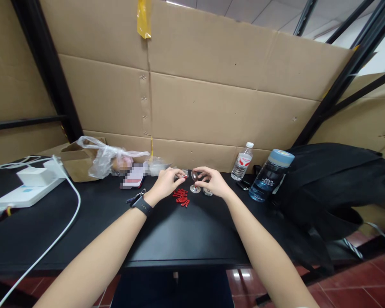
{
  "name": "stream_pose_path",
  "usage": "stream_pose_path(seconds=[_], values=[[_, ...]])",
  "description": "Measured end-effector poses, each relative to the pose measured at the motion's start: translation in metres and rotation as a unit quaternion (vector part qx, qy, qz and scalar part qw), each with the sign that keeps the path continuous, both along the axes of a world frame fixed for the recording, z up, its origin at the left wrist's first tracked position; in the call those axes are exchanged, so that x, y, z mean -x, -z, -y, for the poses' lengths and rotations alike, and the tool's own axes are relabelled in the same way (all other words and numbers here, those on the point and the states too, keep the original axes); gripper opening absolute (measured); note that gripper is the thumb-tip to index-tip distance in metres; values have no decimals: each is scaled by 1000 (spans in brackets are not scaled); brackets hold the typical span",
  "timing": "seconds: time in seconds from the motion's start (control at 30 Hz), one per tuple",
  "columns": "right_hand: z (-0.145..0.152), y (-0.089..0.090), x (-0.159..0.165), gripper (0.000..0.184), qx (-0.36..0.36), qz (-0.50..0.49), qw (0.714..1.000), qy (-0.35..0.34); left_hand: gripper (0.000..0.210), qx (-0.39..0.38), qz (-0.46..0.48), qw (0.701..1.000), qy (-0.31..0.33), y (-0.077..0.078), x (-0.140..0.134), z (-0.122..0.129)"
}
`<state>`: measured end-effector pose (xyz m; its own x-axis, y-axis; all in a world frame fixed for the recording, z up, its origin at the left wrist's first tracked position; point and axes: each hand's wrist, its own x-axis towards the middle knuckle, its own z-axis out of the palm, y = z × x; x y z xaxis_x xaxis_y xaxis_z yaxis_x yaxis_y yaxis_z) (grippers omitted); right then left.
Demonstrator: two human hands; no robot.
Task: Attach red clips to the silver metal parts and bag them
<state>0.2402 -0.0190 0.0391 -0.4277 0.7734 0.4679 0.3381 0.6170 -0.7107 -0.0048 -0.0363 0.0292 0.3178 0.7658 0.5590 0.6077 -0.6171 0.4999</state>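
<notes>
My right hand (211, 180) holds a small clear round lid (194, 175), tilted on edge, between thumb and fingers. Just below that lid, a clear round dish (195, 189) lies on the black table, with a bit of red in it. Another clear round piece (208, 192) is partly hidden under my right hand. My left hand (167, 183) is closed in a loose pinch, with a speck of red at its fingertips; what it grips is too small to make out. Between the hands lies a pile of short red cords (181, 197), some with dark tips.
A water bottle (243, 161), a blue-capped bottle (271, 175) and a black bag (327, 188) stand to the right. Leftward are a plastic bag (107, 160), a phone-like item (135, 177), a cardboard box (78, 160) and a white power strip (28, 190) with a trailing cable.
</notes>
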Motion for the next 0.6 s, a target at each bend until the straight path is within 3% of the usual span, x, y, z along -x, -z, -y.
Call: stream_pose_path(seconds=[0.13,0.37,0.6], values=[[9,9,25,50,-2,-66,998,5,16,-5,-11,998,-66,5,-5,-2],[17,12,35,49,4,-82,997,-5,17,1,-3,999,-41,0,-12,8],[20,8,36,48,20,-88,996,-3,16,-58,-14,993,-106,2,-16,13]])
